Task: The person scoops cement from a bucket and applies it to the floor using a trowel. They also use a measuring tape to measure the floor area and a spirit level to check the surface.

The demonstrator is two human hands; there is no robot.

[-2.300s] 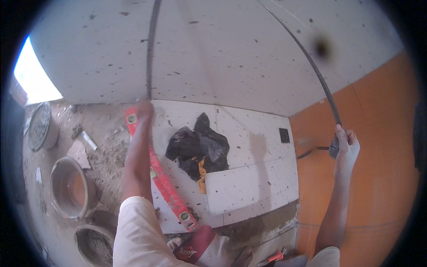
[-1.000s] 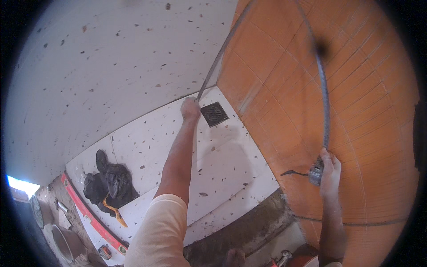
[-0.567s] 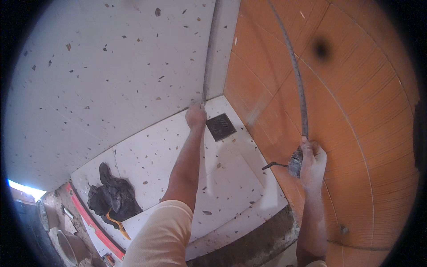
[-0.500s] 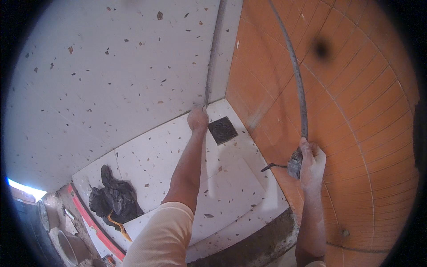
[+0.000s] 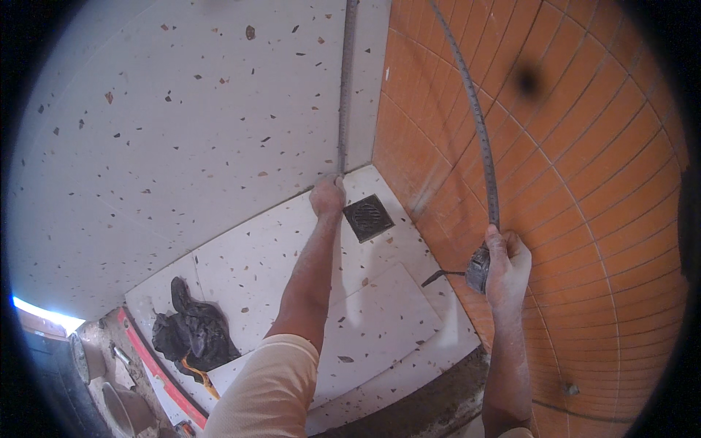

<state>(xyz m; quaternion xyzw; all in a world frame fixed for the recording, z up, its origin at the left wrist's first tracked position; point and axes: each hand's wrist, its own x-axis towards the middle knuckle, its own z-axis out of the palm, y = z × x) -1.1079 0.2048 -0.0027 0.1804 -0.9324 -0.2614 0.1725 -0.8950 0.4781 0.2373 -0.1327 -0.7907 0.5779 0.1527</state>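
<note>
My right hand (image 5: 509, 270) grips the dark, dusty case of a tape measure (image 5: 478, 269) in front of the orange ribbed wall. From the case the tape blade (image 5: 478, 120) rises in a curve and leaves the top of the view. Another length of the blade (image 5: 346, 87) runs down the speckled white wall close to the corner. My left hand (image 5: 327, 196) is closed on its lower end, where wall meets floor. The fingertips there are partly hidden. Beside that hand, a square dark floor drain (image 5: 369, 217) is set in the white speckled floor.
A crumpled black cloth or bag (image 5: 193, 328) lies on the floor at left, with something yellow by it. Past it is a long red bar (image 5: 157, 369), and a bucket (image 5: 128, 409) stands beyond. A loose white slab (image 5: 394, 306) rests on the floor near the front.
The view has shifted slightly. Both hands keep their hold on the tape measure, and its blade remains stretched up from each hand.
</note>
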